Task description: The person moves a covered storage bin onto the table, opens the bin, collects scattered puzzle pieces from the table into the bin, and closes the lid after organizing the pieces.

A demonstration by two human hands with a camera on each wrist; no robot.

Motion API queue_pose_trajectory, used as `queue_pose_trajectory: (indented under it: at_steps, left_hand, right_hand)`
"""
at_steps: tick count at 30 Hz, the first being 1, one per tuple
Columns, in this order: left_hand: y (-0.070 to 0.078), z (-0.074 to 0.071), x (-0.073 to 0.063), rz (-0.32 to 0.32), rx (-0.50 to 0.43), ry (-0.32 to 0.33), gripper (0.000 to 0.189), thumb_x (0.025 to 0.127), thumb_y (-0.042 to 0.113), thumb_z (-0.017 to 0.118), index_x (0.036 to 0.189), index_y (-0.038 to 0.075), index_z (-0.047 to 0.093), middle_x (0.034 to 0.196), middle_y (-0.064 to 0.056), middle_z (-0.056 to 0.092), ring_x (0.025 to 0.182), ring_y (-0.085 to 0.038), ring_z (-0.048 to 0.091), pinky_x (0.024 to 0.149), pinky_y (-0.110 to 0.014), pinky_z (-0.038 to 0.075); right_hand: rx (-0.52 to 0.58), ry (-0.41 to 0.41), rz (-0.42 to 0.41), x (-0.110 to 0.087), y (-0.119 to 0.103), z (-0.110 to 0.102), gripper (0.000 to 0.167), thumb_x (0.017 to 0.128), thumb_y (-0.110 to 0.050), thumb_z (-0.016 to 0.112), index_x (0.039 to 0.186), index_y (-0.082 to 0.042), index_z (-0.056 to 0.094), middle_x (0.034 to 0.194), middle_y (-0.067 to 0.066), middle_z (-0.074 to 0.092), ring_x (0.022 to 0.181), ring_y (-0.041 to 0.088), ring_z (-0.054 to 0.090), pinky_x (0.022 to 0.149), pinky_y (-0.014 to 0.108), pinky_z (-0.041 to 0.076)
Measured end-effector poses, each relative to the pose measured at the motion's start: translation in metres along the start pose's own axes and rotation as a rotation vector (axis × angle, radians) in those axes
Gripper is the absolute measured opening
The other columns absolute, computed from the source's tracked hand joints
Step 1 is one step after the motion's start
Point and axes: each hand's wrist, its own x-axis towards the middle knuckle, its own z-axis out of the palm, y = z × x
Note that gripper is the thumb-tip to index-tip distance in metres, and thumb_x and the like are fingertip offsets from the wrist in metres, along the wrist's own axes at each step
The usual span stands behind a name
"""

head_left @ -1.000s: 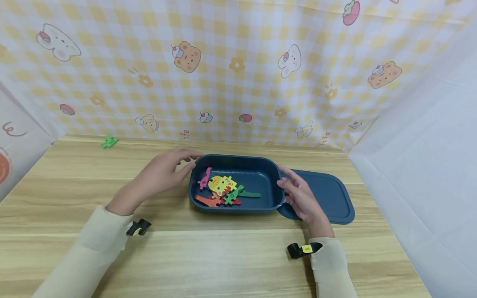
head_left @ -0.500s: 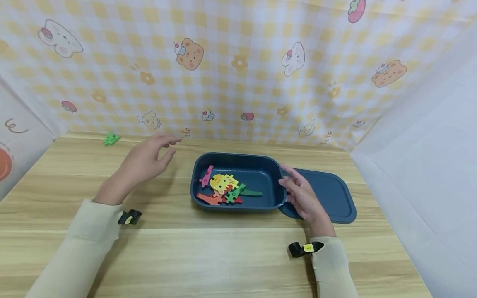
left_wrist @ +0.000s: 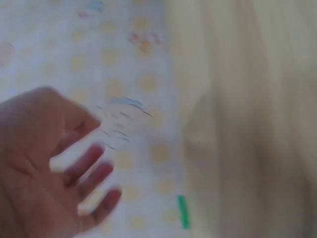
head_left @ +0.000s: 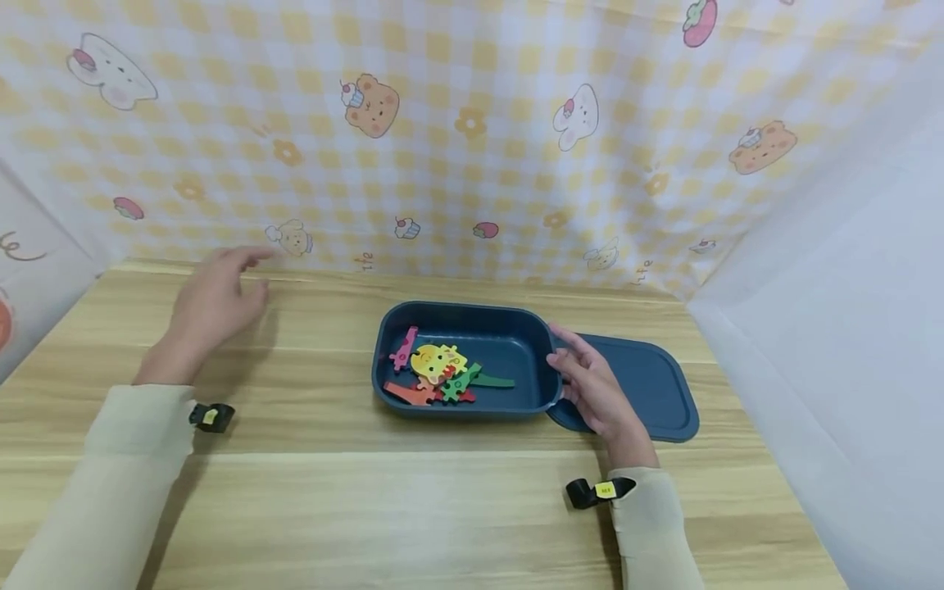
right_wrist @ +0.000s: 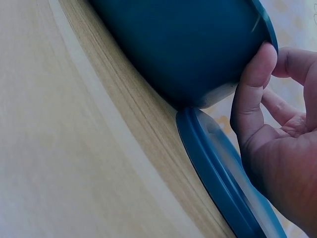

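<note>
A dark blue plastic box (head_left: 383,401) holds several bright jigsaw pieces, among them a yellow animal-face piece (head_left: 431,366), a pink piece (head_left: 403,351) and a green piece (head_left: 460,383). My right hand (head_left: 596,392) holds the box's right end, thumb at the rim, as the right wrist view shows closely. My left hand (head_left: 217,301) is in the air over the table's back left, fingers loosely bent, nothing in them. A loose green jigsaw piece (left_wrist: 183,212) lies beyond it in the left wrist view; in the head view the hand hides it.
The flat blue lid (head_left: 649,392) lies on the wooden table (head_left: 428,508) at the right, its left part under the box's end and my right hand. A yellow-checked cloth (head_left: 472,164) hangs along the table's back edge, with a white cloth (head_left: 826,344) at the right.
My left hand has left the box's left end and moved left and back, over where the loose green jigsaw piece showed. The right hand stays on the box.
</note>
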Motion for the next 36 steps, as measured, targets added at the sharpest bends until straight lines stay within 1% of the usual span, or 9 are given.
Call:
queue_pose_trajectory:
  at_steps: [5,8,16,22,24,28,31,33,36]
  left_hand:
    - [-0.03,-0.005,0.005,-0.152,0.031,0.048,0.053,0.103,0.017,0.047,0.152,-0.002,0.049,0.146,-0.044,0.042,0.13,-0.065,0.039,0.091,-0.079,0.039]
    - [-0.044,-0.008,0.008,-0.195,0.045,0.044,0.058,0.102,0.018,0.046,0.155,-0.005,0.043,0.147,-0.049,0.035,0.131,-0.068,0.033,0.097,-0.081,0.034]
    - [-0.073,-0.009,0.018,-0.253,0.094,-0.083,0.068,0.102,0.023,0.042,0.162,-0.006,0.026,0.149,-0.056,0.021,0.13,-0.072,0.023,0.099,-0.083,0.025]
    - [-0.088,-0.013,0.016,-0.22,0.143,-0.177,0.066,0.105,0.028,0.038,0.16,-0.007,0.026,0.144,-0.056,0.024,0.121,-0.076,0.029,0.089,-0.085,0.029]
    - [-0.09,-0.014,0.016,-0.201,0.164,-0.201,0.062,0.106,0.03,0.037,0.156,-0.006,0.034,0.142,-0.053,0.031,0.12,-0.075,0.033,0.089,-0.084,0.032]
    - [-0.093,-0.016,0.019,-0.164,0.205,-0.194,0.043,0.106,0.029,0.041,0.126,-0.007,0.054,0.124,-0.042,0.051,0.104,-0.063,0.051,0.077,-0.072,0.043]
    - [-0.095,-0.016,0.021,-0.138,0.22,-0.17,0.031,0.105,0.025,0.044,0.106,-0.004,0.056,0.105,-0.034,0.058,0.087,-0.05,0.056,0.064,-0.059,0.045]
    - [-0.098,-0.016,0.023,-0.126,0.219,-0.163,0.031,0.105,0.024,0.047,0.107,-0.005,0.057,0.101,-0.034,0.059,0.082,-0.047,0.056,0.06,-0.053,0.045]
    - [-0.101,-0.015,0.024,-0.121,0.221,-0.152,0.038,0.106,0.023,0.05,0.122,-0.01,0.058,0.109,-0.039,0.059,0.086,-0.05,0.059,0.057,-0.05,0.046]
  right_hand:
    - [0.0,0.003,0.003,-0.001,-0.001,-0.001,0.064,0.11,-0.016,0.057,0.167,-0.015,0.03,0.094,-0.012,0.062,0.071,0.003,0.062,0.063,0.016,0.056]
    - [0.001,-0.007,0.009,-0.002,-0.001,-0.001,0.065,0.11,-0.018,0.058,0.168,-0.015,0.029,0.094,-0.011,0.061,0.073,0.004,0.062,0.064,0.017,0.056]
    - [-0.011,-0.001,0.011,-0.004,0.0,-0.003,0.064,0.11,-0.018,0.057,0.167,-0.015,0.03,0.094,-0.01,0.061,0.074,0.003,0.064,0.067,0.018,0.058]
    - [-0.005,-0.023,-0.001,-0.003,-0.002,-0.002,0.063,0.11,-0.019,0.057,0.167,-0.013,0.029,0.096,-0.01,0.063,0.075,0.002,0.066,0.068,0.018,0.059]
    - [-0.004,-0.025,-0.005,-0.003,-0.002,-0.001,0.063,0.11,-0.019,0.057,0.167,-0.013,0.03,0.095,-0.01,0.063,0.075,0.003,0.066,0.067,0.018,0.059]
    - [0.001,-0.025,-0.011,-0.003,-0.003,-0.001,0.063,0.11,-0.018,0.057,0.167,-0.013,0.029,0.095,-0.01,0.066,0.076,0.002,0.068,0.068,0.018,0.06]
    - [0.003,-0.024,-0.013,-0.004,-0.003,0.0,0.064,0.11,-0.018,0.057,0.167,-0.012,0.029,0.097,-0.01,0.067,0.077,0.002,0.069,0.069,0.018,0.06]
    - [0.003,-0.023,-0.012,-0.004,-0.002,0.0,0.064,0.11,-0.018,0.058,0.167,-0.012,0.029,0.099,-0.01,0.068,0.077,0.001,0.069,0.069,0.018,0.06]
    - [0.007,-0.023,-0.012,-0.003,-0.002,-0.001,0.064,0.11,-0.018,0.058,0.167,-0.012,0.029,0.1,-0.01,0.067,0.077,0.001,0.068,0.068,0.018,0.06]
